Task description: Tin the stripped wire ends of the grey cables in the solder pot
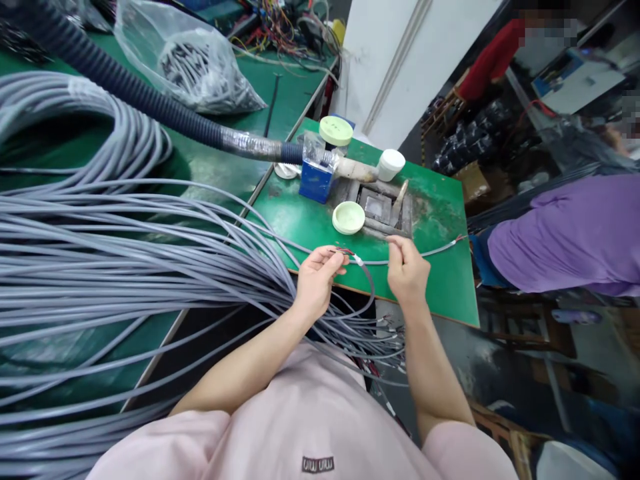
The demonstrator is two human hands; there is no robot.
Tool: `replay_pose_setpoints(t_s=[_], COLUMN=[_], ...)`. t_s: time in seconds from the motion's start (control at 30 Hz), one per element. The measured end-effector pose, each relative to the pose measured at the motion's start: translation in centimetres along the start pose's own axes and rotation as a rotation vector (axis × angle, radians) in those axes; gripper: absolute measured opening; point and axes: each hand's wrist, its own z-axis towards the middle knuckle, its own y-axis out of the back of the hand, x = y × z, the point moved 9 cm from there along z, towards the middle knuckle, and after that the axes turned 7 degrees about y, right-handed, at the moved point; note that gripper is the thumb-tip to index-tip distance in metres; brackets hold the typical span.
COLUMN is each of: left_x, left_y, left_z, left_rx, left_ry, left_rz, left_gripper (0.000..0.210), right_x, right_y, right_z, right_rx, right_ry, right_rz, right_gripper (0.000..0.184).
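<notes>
My left hand point(317, 277) pinches the stripped end of a grey cable point(370, 283), whose thin red and dark wires point(345, 251) show at the fingertips. The cable bends down from there in a loop. To the right, my right hand point(409, 270) is closed, thumb against index finger; whatever it may hold is too small to make out. Another grey cable point(437, 250) passes behind both hands, its bare wire ends near the table's right edge. Just beyond my hands stand a small pale-green bowl point(349, 219) and a square metal pot point(379, 207) in a grimy frame.
Many grey cables point(125, 267) spread across the left bench, beside a coil point(125, 127) and a plastic bag point(200, 67) of cable pieces. A dark hose point(185, 120) reaches a blue box point(316, 180). A white cup point(391, 164) stands behind. A person in purple point(565, 233) is at right.
</notes>
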Motion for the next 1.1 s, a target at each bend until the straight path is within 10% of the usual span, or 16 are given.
replay_pose_setpoints(t_s=[0.17, 0.33, 0.5, 0.67, 0.8, 0.87, 1.1], left_x=[-1.8, -4.3, -1.1, 2.8, 1.8, 1.8, 3.3], left_y=[0.2, -2.4, -1.2, -2.6, -1.9, -1.5, -1.6], left_z=[-0.2, -2.9, -0.9, -1.2, -1.4, -1.4, -2.3], left_rx=[0.003, 0.114, 0.078, 0.286, 0.223, 0.205, 0.318], left_ry=[-0.214, -0.719, -0.294, 0.157, 0.121, 0.126, 0.217], left_rz=[0.133, 0.568, 0.306, 0.210, 0.225, 0.254, 0.281], left_gripper=[0.019, 0.004, 0.024, 0.033, 0.033, 0.034, 0.030], right_x=[1.5, 1.9, 2.4, 1.9, 0.0, -0.1, -0.4], right_y=[-4.7, -7.1, -7.5, -7.0, -2.3, 0.1, -1.4], right_z=[-4.9, -7.8, -8.1, -8.3, -6.7, -6.0, -4.2], right_rx=[0.277, 0.129, 0.071, 0.134, -0.076, -0.180, 0.116], right_ry=[-0.175, -0.508, -0.629, -0.601, -0.337, -0.202, -0.289], right_rz=[0.509, 1.042, 1.176, 1.071, 0.692, 0.557, 0.606], right_gripper=[0.026, 0.019, 0.037, 0.038, 0.005, 0.017, 0.018])
